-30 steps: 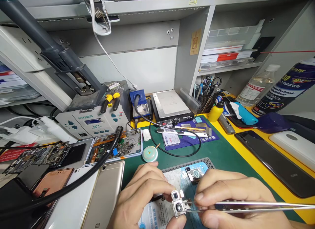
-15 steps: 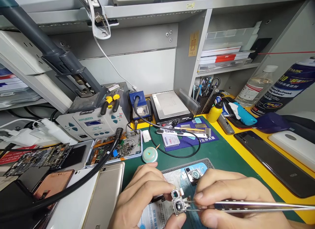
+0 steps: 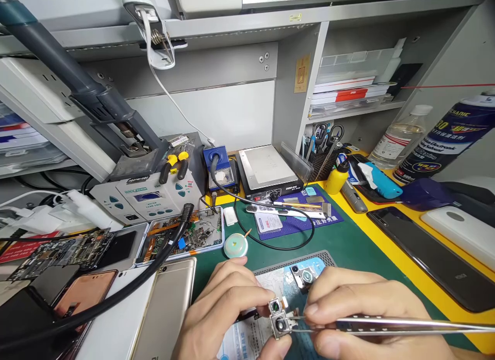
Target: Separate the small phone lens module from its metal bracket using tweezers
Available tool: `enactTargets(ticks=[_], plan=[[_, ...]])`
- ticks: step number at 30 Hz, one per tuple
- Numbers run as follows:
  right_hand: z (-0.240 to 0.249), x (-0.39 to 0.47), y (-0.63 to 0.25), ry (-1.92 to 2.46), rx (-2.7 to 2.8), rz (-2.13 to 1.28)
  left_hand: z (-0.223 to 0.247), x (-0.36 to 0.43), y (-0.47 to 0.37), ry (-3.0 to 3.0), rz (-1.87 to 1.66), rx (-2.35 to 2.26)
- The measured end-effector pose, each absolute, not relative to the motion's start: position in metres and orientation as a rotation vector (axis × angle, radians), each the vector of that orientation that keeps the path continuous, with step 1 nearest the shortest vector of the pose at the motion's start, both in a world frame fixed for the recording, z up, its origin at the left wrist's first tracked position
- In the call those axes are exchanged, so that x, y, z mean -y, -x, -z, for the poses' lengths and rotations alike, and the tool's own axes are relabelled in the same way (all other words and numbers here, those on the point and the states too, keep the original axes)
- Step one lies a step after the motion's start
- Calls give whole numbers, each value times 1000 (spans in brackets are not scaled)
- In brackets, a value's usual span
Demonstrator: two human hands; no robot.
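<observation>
Between the thumb and index finger of my left hand (image 3: pixel 228 308) is a small dual camera module (image 3: pixel 279 318), its two lenses facing up. My right hand (image 3: pixel 359 308) pinches metal tweezers (image 3: pixel 371 325), whose tips reach the module's lower lens part. Whether the tips grip or only touch it, I cannot tell. Just beyond my right fingers lies a camera lens cover plate (image 3: pixel 303 277) on a grey and blue work mat (image 3: pixel 266 277). Part of that mat is hidden under my hands.
Phones (image 3: pixel 166 308) and a box of circuit boards (image 3: pixel 216 241) lie to the left, crossed by a thick black hose (image 3: pixel 127 293). A hot plate (image 3: pixel 266 166) stands behind. To the right are a dark phone (image 3: pixel 421 257), a yellow bottle (image 3: pixel 337 178) and a spray can (image 3: pixel 444 138).
The camera view has shifted very slightly. Both hands, the module and the tweezers hold nearly the same position.
</observation>
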State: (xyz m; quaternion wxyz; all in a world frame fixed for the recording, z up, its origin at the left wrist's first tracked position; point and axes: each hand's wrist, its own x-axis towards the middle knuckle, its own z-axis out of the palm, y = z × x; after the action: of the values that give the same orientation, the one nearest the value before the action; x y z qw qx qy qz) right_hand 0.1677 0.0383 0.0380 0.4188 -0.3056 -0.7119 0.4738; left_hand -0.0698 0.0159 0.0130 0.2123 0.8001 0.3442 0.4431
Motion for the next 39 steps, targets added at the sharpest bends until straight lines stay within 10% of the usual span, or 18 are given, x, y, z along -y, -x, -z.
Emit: enactTargets(ticks=[39], plan=[[-44,-37,-163,748,1821,-1012,-14,-17,68,-2277,-1283,-1045]])
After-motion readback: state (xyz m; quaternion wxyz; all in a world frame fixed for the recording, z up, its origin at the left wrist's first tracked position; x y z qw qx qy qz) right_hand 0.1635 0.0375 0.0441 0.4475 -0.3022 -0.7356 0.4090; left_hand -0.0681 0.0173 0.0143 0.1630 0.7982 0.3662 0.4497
